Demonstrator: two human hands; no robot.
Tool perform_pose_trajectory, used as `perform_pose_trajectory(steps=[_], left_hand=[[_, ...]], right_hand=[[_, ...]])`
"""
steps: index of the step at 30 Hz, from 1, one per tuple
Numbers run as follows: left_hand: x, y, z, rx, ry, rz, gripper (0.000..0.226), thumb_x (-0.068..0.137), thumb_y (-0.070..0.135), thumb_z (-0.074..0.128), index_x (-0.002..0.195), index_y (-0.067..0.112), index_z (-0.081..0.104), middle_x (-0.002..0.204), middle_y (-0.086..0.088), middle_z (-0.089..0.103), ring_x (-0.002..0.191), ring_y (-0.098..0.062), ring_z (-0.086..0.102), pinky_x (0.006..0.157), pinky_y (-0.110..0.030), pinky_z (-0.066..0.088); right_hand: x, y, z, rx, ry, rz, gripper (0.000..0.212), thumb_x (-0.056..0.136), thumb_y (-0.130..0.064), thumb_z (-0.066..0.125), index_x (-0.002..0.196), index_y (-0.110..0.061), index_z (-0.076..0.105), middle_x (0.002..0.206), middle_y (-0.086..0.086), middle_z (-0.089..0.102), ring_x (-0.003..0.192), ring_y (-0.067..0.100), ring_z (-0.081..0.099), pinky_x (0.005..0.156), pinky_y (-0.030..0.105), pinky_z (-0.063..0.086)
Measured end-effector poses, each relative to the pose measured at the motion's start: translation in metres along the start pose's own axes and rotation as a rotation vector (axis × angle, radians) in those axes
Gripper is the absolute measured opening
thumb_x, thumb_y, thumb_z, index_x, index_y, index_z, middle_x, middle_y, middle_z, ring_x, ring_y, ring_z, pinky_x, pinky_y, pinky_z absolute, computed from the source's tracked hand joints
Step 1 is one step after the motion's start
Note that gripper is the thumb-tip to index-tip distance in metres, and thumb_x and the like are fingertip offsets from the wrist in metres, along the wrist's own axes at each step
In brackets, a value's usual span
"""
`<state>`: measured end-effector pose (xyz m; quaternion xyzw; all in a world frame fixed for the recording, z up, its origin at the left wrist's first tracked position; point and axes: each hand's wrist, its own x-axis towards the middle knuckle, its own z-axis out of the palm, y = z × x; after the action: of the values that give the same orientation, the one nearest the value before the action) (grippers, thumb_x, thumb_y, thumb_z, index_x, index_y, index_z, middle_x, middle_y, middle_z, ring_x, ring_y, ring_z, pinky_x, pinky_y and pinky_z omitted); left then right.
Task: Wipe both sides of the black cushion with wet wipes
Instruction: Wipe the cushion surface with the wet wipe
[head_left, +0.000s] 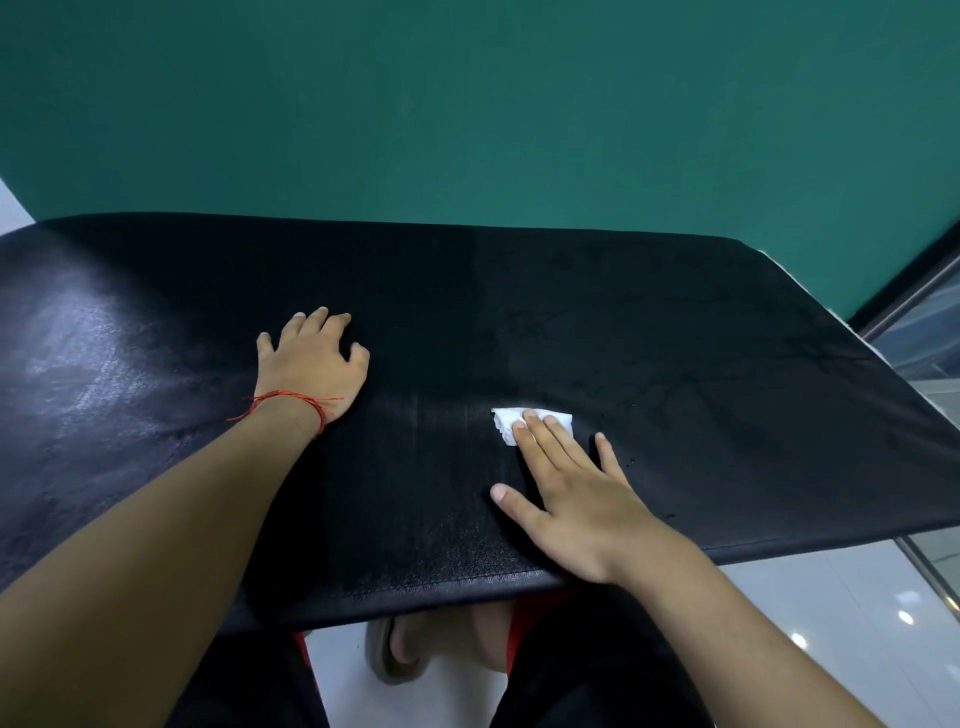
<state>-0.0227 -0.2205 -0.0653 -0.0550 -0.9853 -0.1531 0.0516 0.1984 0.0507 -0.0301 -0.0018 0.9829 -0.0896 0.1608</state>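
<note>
The right fingers (545, 447) lie straight and slightly spread, their tips pressing a wipe (506, 426) flat on the cushion (675, 364). The thumb sticks out to the left, apart from the others and off the wipe. The wipe is white and crumpled, and shows on both sides of the fingertips. The right hand (576, 499) reaches in over the near edge, palm down.

The left fingers (319, 325) are spread and bent at the knuckles, tips down on the cushion; they hold nothing. The left hand (311, 364) rests on the cushion left of the wipe and farther from the person, well apart from the right hand. A red thread (291, 402) circles its wrist.

The cushion lies flat, and its long axis runs left to right across the view. The far long edge is by the green wall (467, 104) and the near long edge sits above the person's legs. Its right end points toward a metal-framed pane (914, 312), while its left end runs out of view. The surface shines pale at the left and between the hands.

Below the near edge, a sandal (395, 654) shows on the white floor (831, 597).
</note>
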Motion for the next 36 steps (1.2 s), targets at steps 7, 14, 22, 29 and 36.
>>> perform_pose_trajectory(steps=[7,14,22,29,36], left_hand=[[-0.001,0.000,-0.001,0.003,0.001,0.001,0.061,0.101,0.053,0.034,0.158,0.032,0.041,0.169,0.001,0.032,0.158,-0.023,0.022,0.126,-0.061,0.015],[-0.001,0.001,-0.001,0.009,0.002,0.000,0.060,0.102,0.052,0.034,0.158,0.032,0.040,0.169,0.001,0.032,0.158,-0.023,0.022,0.126,-0.061,0.015],[-0.002,0.002,-0.002,0.005,0.002,0.001,0.059,0.103,0.051,0.035,0.158,0.032,0.040,0.170,0.001,0.031,0.158,-0.023,0.021,0.126,-0.060,0.014],[-0.001,0.003,-0.003,-0.005,0.001,-0.002,0.059,0.103,0.051,0.034,0.158,0.033,0.039,0.170,0.002,0.030,0.158,-0.022,0.020,0.127,-0.060,0.013],[-0.001,0.003,-0.003,-0.013,0.001,-0.003,0.059,0.103,0.052,0.034,0.159,0.033,0.038,0.170,0.003,0.030,0.159,-0.022,0.019,0.127,-0.060,0.012]], right_hand=[[0.028,0.005,-0.014,0.018,-0.043,0.003,0.086,0.100,-0.079,0.013,0.167,-0.034,-0.017,0.169,-0.022,-0.030,0.151,-0.004,-0.033,0.129,0.051,-0.017],[0.054,0.007,-0.027,0.026,-0.059,0.008,0.084,0.102,-0.076,0.016,0.168,-0.033,-0.013,0.170,-0.021,-0.026,0.153,-0.003,-0.029,0.128,0.051,-0.017],[0.082,0.009,-0.036,0.011,-0.062,0.014,0.086,0.102,-0.076,0.017,0.168,-0.031,-0.012,0.171,-0.019,-0.025,0.154,-0.003,-0.027,0.128,0.052,-0.016],[0.105,0.010,-0.045,0.029,-0.067,0.029,0.085,0.102,-0.075,0.019,0.168,-0.031,-0.012,0.171,-0.019,-0.024,0.155,-0.002,-0.025,0.128,0.051,-0.016],[0.133,0.008,-0.058,0.033,-0.076,0.045,0.087,0.103,-0.075,0.021,0.169,-0.029,-0.010,0.172,-0.018,-0.023,0.157,0.001,-0.023,0.129,0.051,-0.015]])
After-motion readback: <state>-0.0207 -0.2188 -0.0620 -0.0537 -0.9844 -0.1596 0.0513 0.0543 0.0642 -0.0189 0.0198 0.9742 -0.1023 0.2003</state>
